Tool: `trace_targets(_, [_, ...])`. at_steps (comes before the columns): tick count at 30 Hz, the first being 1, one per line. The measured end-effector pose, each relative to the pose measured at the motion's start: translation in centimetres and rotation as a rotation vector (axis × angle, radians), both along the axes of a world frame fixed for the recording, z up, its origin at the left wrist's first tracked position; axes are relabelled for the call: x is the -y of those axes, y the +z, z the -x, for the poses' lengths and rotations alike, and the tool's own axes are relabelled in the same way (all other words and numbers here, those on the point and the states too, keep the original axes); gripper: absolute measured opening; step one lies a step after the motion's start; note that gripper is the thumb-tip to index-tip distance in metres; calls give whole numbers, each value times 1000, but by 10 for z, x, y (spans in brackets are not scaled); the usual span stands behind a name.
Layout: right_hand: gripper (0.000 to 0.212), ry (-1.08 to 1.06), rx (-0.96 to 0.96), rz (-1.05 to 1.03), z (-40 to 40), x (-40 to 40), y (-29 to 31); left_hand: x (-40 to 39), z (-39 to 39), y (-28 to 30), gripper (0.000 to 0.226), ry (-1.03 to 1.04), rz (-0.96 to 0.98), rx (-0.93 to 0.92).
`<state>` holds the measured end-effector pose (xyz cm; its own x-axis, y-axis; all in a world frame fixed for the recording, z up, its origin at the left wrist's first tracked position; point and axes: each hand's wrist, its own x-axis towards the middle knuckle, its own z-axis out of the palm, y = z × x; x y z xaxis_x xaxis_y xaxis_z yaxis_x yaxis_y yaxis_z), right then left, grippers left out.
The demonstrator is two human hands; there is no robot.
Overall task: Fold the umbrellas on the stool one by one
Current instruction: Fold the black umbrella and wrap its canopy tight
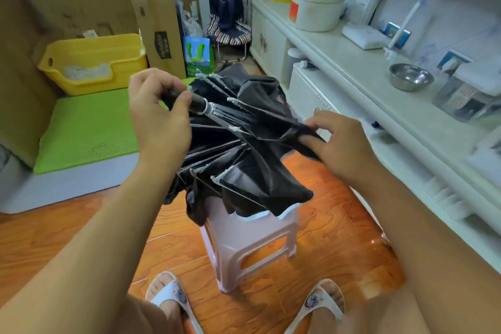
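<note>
A black umbrella [252,144] hangs collapsed but loose above a pink plastic stool [252,241], its metal ribs showing and its cloth drooping over the stool top. My left hand [154,114] grips the umbrella's black handle, held up to the left. My right hand [339,144] pinches a flap of the black cloth on the right side. A light-edged thing peeks from under the cloth on the stool top; what it is cannot be told.
A white cabinet [352,68] with a steel bowl [410,77] and a pot runs along the right. A yellow bin [92,62], cardboard boxes and a green mat [89,127] stand to the left. My sandalled feet rest on the wooden floor below the stool.
</note>
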<state>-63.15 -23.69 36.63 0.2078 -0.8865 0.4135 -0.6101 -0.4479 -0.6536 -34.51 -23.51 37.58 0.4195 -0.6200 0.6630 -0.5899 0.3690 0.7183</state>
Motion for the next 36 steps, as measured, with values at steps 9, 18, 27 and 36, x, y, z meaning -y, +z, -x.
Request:
trace_targets(9, [35,252,-428,-630,3,-7,-37,-13,29,-38,17,-248,-181,533])
trace_targets(18, [27,140,-274,-897,-18,-19,-38,-12,45,-53,24,-363,-277,818])
trace_targets(27, [29,104,-58,-856,-23,-5,-57,-16,54,-49,37,-224,-190,1179])
trace_targets(36, [42,68,125,-958,-31,-6,-55,-30,63,-42,25,-453,-248,1308])
